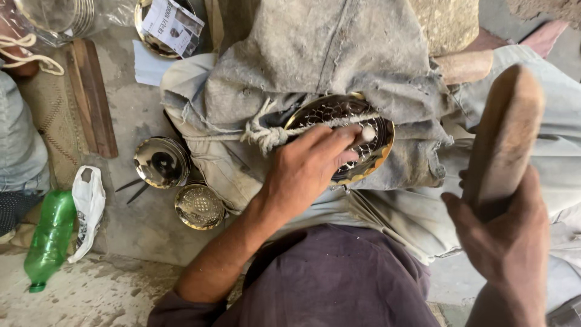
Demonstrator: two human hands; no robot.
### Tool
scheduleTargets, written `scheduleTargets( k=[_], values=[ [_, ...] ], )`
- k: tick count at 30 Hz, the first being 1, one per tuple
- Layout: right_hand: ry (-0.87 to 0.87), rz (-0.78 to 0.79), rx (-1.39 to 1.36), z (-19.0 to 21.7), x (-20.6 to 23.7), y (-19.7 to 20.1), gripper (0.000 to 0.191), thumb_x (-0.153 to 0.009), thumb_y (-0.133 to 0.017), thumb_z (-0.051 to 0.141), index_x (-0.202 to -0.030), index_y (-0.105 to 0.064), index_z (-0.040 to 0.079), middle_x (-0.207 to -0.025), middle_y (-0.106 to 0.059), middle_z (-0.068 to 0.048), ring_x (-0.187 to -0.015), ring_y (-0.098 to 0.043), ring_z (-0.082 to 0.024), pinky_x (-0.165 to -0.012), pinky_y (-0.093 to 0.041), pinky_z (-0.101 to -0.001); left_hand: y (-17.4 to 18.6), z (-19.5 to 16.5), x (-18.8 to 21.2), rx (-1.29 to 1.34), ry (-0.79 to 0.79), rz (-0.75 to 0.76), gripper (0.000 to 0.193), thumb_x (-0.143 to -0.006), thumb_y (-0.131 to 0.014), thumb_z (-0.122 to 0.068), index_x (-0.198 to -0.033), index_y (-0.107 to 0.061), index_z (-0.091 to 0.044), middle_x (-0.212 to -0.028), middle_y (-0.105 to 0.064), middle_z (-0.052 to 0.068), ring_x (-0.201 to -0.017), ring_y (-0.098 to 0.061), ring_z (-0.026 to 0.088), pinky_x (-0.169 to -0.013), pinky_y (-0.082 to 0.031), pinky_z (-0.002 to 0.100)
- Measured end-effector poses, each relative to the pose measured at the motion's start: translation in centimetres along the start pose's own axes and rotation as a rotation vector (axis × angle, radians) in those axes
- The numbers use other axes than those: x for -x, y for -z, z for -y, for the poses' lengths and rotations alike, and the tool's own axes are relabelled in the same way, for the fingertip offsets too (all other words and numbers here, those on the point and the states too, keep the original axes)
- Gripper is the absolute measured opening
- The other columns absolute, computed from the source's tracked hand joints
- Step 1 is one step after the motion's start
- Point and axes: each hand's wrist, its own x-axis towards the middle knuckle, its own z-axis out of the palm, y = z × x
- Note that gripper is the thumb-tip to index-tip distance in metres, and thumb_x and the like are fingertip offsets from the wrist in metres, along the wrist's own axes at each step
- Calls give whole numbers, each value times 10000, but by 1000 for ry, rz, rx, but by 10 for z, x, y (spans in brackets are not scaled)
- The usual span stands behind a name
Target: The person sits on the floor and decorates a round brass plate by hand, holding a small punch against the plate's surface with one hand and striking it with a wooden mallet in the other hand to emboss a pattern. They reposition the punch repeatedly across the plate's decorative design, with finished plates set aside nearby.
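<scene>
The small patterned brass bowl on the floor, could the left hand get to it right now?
Probably yes. The small patterned brass bowl lies uncovered on the floor beside the left forearm, nothing over it. But the left hand is pressing a tool onto the round engraved brass plate, so it must let go first.

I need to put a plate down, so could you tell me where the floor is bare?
Bare floor lies between the wooden plank and the grey cloth. Lower down, two small metal bowls, a white bag and a green bottle crowd it.

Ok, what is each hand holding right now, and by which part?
The right hand grips a wooden mallet by its lower end. The left hand pinches a small tool against the brass plate; where on the tool cannot be told.
</scene>
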Motion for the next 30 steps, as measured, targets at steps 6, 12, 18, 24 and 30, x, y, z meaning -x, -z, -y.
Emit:
scheduleTargets(
  k=[6, 12, 18, 24, 30],
  values=[
    [191, -83, 61, -7, -12, 13, 445, -987, -786, 61, -1314, -529, -98, -1134, -693, -260, -979, -726, -309, -837, -602, -418, -4, 12, 3, -34, -139, -1, 401, -958, -791, -173, -1323, -642, -99, -1005, -677, 47, -830, -714, 187, -713, -632, 309],
    [447, -123, -290, -8, -29, 10, 468, -1074, -709, 7, -1452, -447, -80, -1094, -638, -197, -1023, -682, -232, -982, -612, -373, -5, 11, -3, -114, -160, 62, 407, -954, -792, -195, -1309, -643, -67, -972, -665, 66, -783, -705, 179, -661, -622, 293],
    [566, -162, 207, -13, -31, 21, 388, -1057, -667, -70, -1411, -508, -88, -1065, -649, -208, -946, -667, -241, -867, -594, -364, -3, 12, -1, -104, -178, 81, 366, -969, -778, -190, -1290, -643, -76, -1018, -654, 54, -819, -702, 176, -699, -627, 290],
    [545, -127, 418, -3, -26, 24, 347, -1038, -636, -82, -1374, -547, -95, -1057, -664, -208, -886, -660, -238, -787, -572, -352, -2, 5, -5, -143, -183, 92, 372, -962, -790, -208, -1282, -644, -86, -976, -635, 47, -777, -684, 176, -667, -617, 297],
    [551, -119, 552, 0, -27, 26, 318, -1019, -605, -94, -1336, -587, -102, -1049, -679, -207, -827, -653, -236, -708, -550, -340, -1, 5, -4, -146, -171, 100, 386, -967, -789, -208, -1305, -643, -93, -944, -622, 41, -753, -673, 177, -646, -600, 308]
  ],
)
